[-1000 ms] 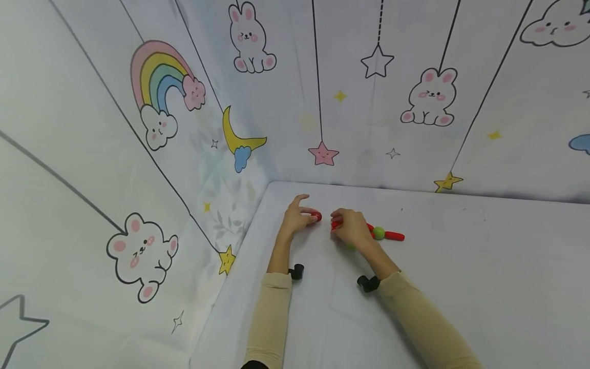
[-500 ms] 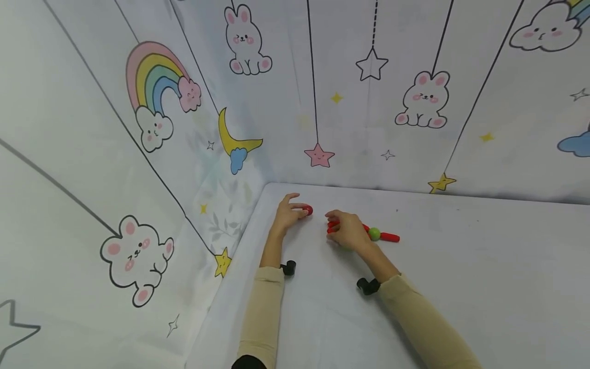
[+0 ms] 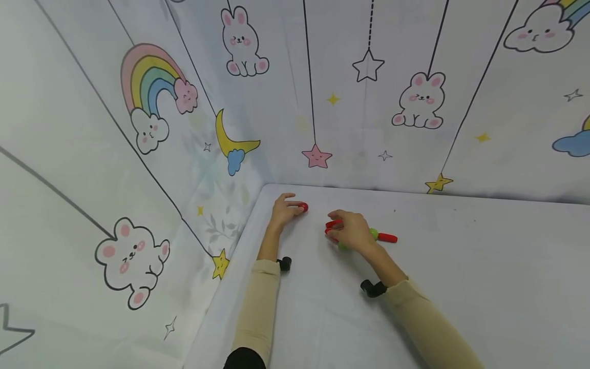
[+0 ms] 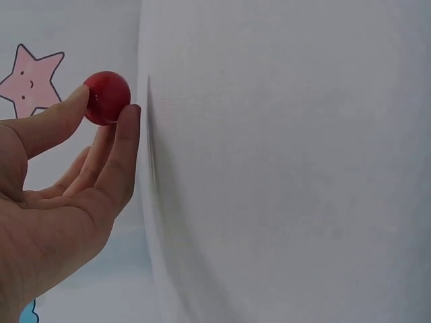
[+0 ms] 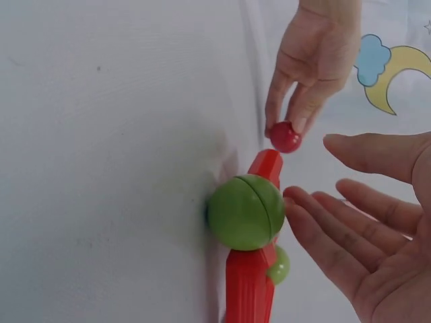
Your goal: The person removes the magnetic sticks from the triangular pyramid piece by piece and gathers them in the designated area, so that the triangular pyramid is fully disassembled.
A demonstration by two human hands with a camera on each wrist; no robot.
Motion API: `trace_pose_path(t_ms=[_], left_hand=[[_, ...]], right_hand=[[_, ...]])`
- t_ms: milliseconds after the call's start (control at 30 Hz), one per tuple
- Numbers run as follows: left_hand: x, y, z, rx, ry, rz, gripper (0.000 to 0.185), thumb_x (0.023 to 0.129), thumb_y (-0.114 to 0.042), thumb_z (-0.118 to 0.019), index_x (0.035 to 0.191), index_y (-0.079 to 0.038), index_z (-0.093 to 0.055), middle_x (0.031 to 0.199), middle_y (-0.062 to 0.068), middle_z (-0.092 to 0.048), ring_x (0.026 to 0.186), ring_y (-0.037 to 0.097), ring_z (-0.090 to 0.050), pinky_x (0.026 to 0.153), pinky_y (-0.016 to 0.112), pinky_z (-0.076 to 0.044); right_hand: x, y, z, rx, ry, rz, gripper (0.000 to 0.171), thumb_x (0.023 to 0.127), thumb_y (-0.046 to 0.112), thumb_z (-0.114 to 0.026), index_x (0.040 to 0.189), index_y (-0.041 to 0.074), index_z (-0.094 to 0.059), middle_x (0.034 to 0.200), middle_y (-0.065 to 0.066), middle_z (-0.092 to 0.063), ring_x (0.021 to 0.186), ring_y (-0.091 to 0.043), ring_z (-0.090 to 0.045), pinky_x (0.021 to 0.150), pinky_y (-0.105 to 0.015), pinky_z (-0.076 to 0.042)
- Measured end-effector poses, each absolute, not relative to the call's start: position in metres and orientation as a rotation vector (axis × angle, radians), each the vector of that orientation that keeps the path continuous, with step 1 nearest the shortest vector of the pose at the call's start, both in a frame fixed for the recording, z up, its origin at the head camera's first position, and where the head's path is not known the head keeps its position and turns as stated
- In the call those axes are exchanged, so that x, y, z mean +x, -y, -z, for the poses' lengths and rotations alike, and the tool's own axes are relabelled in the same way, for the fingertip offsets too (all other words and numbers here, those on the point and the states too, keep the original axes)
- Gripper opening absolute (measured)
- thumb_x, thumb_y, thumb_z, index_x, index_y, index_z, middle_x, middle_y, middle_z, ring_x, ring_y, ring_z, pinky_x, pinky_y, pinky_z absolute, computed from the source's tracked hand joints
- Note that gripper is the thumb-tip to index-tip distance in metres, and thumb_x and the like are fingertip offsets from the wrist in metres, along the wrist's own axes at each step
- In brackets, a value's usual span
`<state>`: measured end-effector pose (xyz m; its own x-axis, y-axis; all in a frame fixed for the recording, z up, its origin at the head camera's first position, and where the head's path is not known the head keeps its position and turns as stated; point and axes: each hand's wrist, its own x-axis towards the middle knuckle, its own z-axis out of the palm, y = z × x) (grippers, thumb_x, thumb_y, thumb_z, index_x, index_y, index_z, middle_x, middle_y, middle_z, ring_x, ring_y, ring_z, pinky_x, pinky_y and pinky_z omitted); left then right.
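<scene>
My left hand pinches a small glossy red ball between thumb and fingertips, beyond and to the left of the right hand. Red ridged sticks joined by green balls lie on the table under and beside my right hand. In the right wrist view, the largest green ball sits between two red pieces, with a smaller-looking green ball behind. The right hand's fingers are spread and relaxed, with a fingertip at or touching the large green ball. In the head view this hand hides part of the assembly.
A white cloth covers the table. Behind and to the left rise fabric walls printed with rabbits, stars and a rainbow. Each wrist wears a small black camera.
My left hand has moved farther off and slightly left with the red ball, away from the assembly. The right hand has shifted slightly right over the sticks. The head view has turned a little.
</scene>
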<state>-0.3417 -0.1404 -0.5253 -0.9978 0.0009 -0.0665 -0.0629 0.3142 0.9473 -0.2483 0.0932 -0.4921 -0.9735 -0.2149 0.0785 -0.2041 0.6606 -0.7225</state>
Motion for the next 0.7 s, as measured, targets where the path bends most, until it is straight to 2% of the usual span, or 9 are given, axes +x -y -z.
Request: trace_pose_path(t_ms=[133,367,567,700], left_hand=[[-0.346,0.142,0.529,-0.068,-2.519,-1.792,0.061,0.092,-0.005,-0.078,0.147,-0.003,-0.052,0.129,0.019,-0.071,0.123,0.035,-0.064,0.103,0.044,-0.053],[-0.353,0.141,0.534,-0.107,-2.604,-1.750,0.058,0.090,-0.005,-0.081,0.142,-0.003,-0.056,0.125,0.016,-0.073,0.121,0.033,-0.066,0.100,0.042,-0.055],[-0.356,0.139,0.533,-0.124,-2.675,-1.676,0.057,0.090,-0.004,-0.080,0.142,-0.001,-0.055,0.124,0.015,-0.074,0.124,0.033,-0.064,0.102,0.043,-0.053],[-0.356,0.139,0.531,-0.133,-2.667,-1.676,0.057,0.091,-0.003,-0.079,0.142,-0.001,-0.055,0.125,0.016,-0.073,0.123,0.033,-0.064,0.103,0.043,-0.052]], right_hand=[[-0.244,-0.097,0.489,-0.360,-2.845,1.273,0.046,0.092,0.014,-0.081,0.135,0.005,-0.067,0.125,-0.016,-0.072,0.101,-0.028,-0.073,0.079,-0.037,-0.062],[-0.237,-0.105,0.485,-0.311,-2.809,1.350,0.045,0.092,0.014,-0.080,0.135,0.009,-0.067,0.125,-0.016,-0.072,0.104,-0.030,-0.073,0.080,-0.039,-0.063],[-0.236,-0.111,0.487,-0.338,-2.830,1.348,0.042,0.092,0.014,-0.080,0.131,0.007,-0.069,0.121,-0.017,-0.074,0.100,-0.028,-0.074,0.077,-0.038,-0.063],[-0.234,-0.116,0.487,-0.352,-2.849,1.335,0.041,0.091,0.014,-0.080,0.129,0.004,-0.070,0.119,-0.016,-0.074,0.100,-0.030,-0.073,0.080,-0.042,-0.062]])
